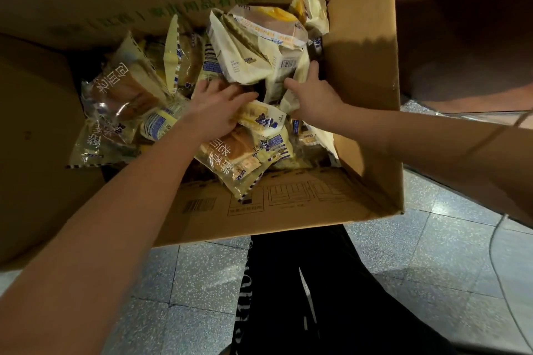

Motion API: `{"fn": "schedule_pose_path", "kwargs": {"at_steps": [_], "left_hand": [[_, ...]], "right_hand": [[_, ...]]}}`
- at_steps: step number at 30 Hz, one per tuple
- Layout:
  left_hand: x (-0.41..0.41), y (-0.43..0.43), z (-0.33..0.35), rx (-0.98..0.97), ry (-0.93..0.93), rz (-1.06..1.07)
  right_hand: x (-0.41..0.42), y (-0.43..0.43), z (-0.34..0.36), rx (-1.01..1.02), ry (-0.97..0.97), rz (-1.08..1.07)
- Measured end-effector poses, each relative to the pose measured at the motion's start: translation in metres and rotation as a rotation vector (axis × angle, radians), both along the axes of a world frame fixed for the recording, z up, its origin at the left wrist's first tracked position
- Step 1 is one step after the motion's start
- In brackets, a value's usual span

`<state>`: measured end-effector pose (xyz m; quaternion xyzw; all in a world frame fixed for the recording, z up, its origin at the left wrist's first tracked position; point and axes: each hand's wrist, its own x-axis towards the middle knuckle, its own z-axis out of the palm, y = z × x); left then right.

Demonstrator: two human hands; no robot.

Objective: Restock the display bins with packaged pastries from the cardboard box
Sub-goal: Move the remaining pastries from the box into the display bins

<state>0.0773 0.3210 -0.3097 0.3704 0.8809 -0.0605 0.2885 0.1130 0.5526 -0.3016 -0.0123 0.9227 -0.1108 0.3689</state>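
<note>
Pale-yellow crinkly plastic packets of golden-brown pastries (pixel 230 150), printed in blue and white, lie heaped inside the open brown cardboard box (pixel 288 204). The left grip (pixel 219 104) rests wide and flat on them. The right grip (pixel 314 98) curls round a raised pale packet (pixel 253 60). Grey speckled floor tiles (pixel 432 239) lie below.

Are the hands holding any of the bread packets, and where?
The left hand lies flat on the packets, holding nothing. The right hand spans the bottom edge of a pale packet with thumb and fingers, but a firm grip cannot be told.
</note>
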Motion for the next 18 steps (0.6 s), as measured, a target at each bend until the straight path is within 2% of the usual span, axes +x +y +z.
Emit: {"fn": "schedule_pose_path", "kwargs": {"at_steps": [4, 8, 15, 18], "left_hand": [[0.006, 0.002, 0.001, 0.012, 0.043, 0.014], [-0.002, -0.001, 0.001, 0.054, -0.09, 0.145], [-0.003, 0.008, -0.001, -0.012, -0.154, 0.188], [-0.007, 0.012, 0.002, -0.027, -0.238, 0.239]], "right_hand": [[-0.003, -0.001, 0.008, -0.038, 0.017, -0.063], [-0.006, 0.002, 0.027, -0.142, -0.052, -0.149], [0.002, 0.012, 0.034, -0.258, -0.111, -0.265], [0.009, 0.011, 0.034, -0.284, -0.119, -0.313]]}}
